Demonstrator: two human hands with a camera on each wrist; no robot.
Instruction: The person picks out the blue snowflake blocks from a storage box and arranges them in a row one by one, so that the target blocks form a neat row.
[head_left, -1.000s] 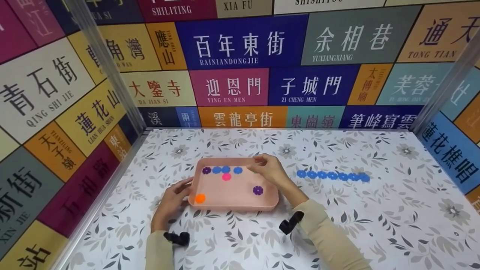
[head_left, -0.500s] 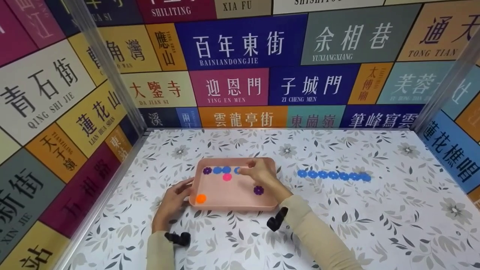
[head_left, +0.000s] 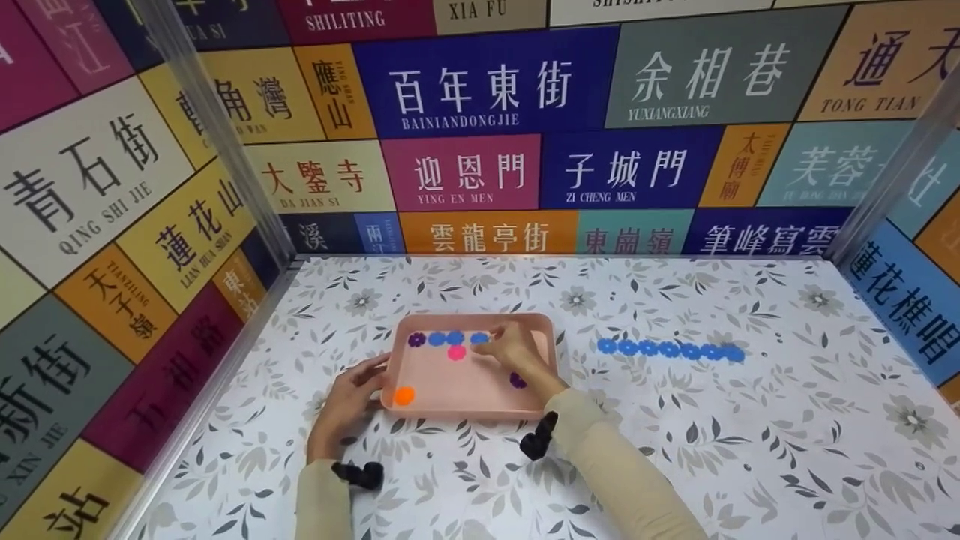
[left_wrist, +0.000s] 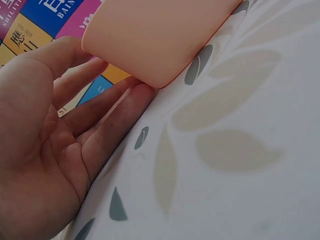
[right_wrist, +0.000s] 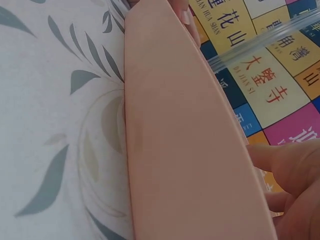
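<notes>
On the table stands a shallow pink tray. My left hand grips its left side, thumb at the rim and other fingers low by the wall in the left wrist view. My right hand reaches into the tray, thumb and fingertips together at the lower edge of a blue flower-shaped piece. I cannot tell whether they pinch something. Farther left lie two more blue pieces and a purple one. A pink piece sits just below this row. An orange piece is in the near left corner.
A second purple piece is partly covered by my right hand. Right of the tray, a line of several blue flower-shaped pieces lies on the flowered tablecloth. Sign-printed walls stand behind and at both sides.
My right hand has moved left inside the tray to the blue piece. A green bit seen under it earlier is now hidden. The left hand stays at the tray's side.
</notes>
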